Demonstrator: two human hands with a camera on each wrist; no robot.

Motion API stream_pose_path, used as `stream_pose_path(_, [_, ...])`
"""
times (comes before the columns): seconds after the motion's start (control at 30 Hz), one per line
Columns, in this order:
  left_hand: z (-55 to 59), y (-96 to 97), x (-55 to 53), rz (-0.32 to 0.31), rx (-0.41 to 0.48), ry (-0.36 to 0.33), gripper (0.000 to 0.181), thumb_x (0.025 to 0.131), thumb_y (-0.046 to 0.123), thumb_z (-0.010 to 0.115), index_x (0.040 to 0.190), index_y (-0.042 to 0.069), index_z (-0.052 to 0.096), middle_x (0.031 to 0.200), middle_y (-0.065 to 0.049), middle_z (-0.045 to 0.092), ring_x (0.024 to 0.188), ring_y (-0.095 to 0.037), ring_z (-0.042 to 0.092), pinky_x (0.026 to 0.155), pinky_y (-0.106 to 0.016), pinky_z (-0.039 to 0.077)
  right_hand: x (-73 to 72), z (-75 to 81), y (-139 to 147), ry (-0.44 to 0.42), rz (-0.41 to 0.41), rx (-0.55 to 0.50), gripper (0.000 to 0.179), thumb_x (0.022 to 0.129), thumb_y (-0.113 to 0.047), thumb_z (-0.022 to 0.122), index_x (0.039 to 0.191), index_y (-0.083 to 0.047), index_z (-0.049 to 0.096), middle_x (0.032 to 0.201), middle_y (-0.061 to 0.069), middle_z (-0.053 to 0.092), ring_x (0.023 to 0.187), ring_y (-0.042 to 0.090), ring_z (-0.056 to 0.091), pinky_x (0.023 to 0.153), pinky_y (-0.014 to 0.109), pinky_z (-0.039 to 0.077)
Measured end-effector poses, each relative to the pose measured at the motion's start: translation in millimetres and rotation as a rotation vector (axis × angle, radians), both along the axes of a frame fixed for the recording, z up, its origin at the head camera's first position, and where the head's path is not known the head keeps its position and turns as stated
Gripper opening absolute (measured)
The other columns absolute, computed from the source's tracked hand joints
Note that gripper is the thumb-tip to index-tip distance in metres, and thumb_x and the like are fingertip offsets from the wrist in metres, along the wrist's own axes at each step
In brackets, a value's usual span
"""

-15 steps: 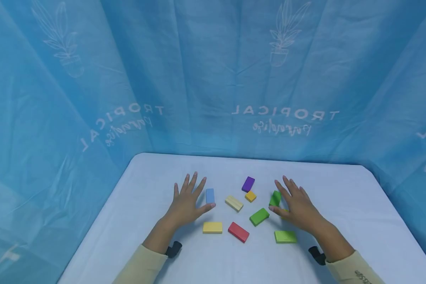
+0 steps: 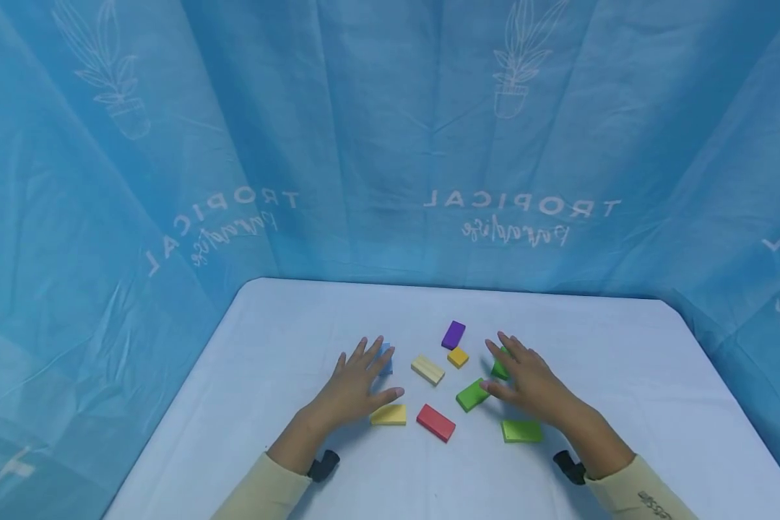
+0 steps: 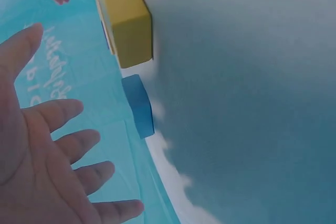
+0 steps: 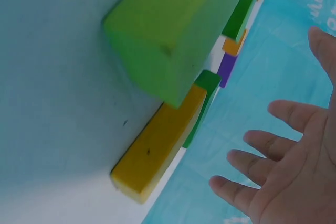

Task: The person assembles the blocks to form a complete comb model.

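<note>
My left hand [image 2: 354,386] hovers with fingers spread and holds nothing. It partly covers a blue block [image 3: 138,106] and the corner of a yellow block [image 2: 391,416]. Fingers apart and palm bare, my right hand [image 2: 529,379] is over the right-hand blocks. Its fingers overlap a dark green block [image 2: 499,370] in the head view, and its thumb tip overlaps the end of a green block [image 2: 470,396]. A golden yellow block [image 4: 160,142], hidden under this hand from above, shows in the right wrist view. A light green block [image 2: 522,432] lies nearer me.
Between the hands lie a ribbed cream block [image 2: 427,370], a red block [image 2: 436,423], a small orange block [image 2: 458,357] and a purple block [image 2: 453,334]. The white table [image 2: 286,318] meets a blue printed curtain [image 2: 377,144] at its far edge and sides.
Both hands have come closer together: the left moved right and a little nearer me, the right moved left. The blocks have stayed where they were.
</note>
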State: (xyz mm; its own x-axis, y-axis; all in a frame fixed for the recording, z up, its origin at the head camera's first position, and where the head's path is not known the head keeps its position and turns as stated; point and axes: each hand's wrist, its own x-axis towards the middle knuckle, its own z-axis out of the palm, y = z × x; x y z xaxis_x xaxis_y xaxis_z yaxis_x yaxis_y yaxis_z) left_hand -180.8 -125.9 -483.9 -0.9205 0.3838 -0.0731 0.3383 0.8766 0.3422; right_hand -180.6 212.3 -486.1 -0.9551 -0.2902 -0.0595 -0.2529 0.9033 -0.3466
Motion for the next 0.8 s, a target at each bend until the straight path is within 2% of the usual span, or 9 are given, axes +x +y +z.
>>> stream_pose_path(0.3, [-0.3, -2.0, 5.4, 0.012, -0.054, -0.085, 0.078, 0.095, 0.06, 0.058, 0.158, 0.019, 0.038, 0.168, -0.008, 0.028, 0.158, -0.04, 0.015, 0.121, -0.071, 0.017, -0.1, -2.1, -12.1, -0.057, 0.043, 0.002, 0.082, 0.092, -0.056, 0.066, 0.159, -0.021, 0.034, 0.168, 0.013, 0.025, 0.155, 0.042, 0.022, 0.119, 0.068, 0.026])
stream_pose_path(0.47, [-0.7, -2.7, 6.9, 0.01, -0.081, -0.114, 0.074, 0.096, 0.059, 0.057, 0.156, 0.018, 0.041, 0.167, -0.007, 0.031, 0.157, -0.04, 0.016, 0.121, -0.071, 0.017, -1.3, -6.8, -18.9, -0.071, 0.062, 0.031, 0.081, 0.092, -0.058, 0.065, 0.159, -0.024, 0.034, 0.168, 0.008, 0.027, 0.156, 0.039, 0.021, 0.118, 0.067, 0.029])
stream_pose_path(0.6, [-1.7, -2.8, 5.5, 0.005, -0.099, -0.121, 0.072, 0.097, 0.058, 0.055, 0.156, 0.02, 0.04, 0.168, -0.006, 0.029, 0.158, -0.039, 0.015, 0.121, -0.071, 0.017, -2.7, -9.1, -24.0, -0.079, 0.077, 0.031, 0.081, 0.092, -0.058, 0.065, 0.158, -0.024, 0.036, 0.168, 0.004, 0.029, 0.157, 0.037, 0.021, 0.117, 0.066, 0.033])
stream_pose_path(0.8, [-3.5, -1.4, -0.5, -0.003, -0.119, -0.135, 0.072, 0.098, 0.058, 0.054, 0.159, 0.023, 0.035, 0.169, -0.004, 0.025, 0.158, -0.038, 0.013, 0.122, -0.07, 0.016, -4.5, -10.2, -28.5, -0.113, 0.088, 0.011, 0.082, 0.091, -0.059, 0.066, 0.158, -0.024, 0.036, 0.167, 0.0, 0.031, 0.158, 0.033, 0.019, 0.122, 0.062, 0.027])
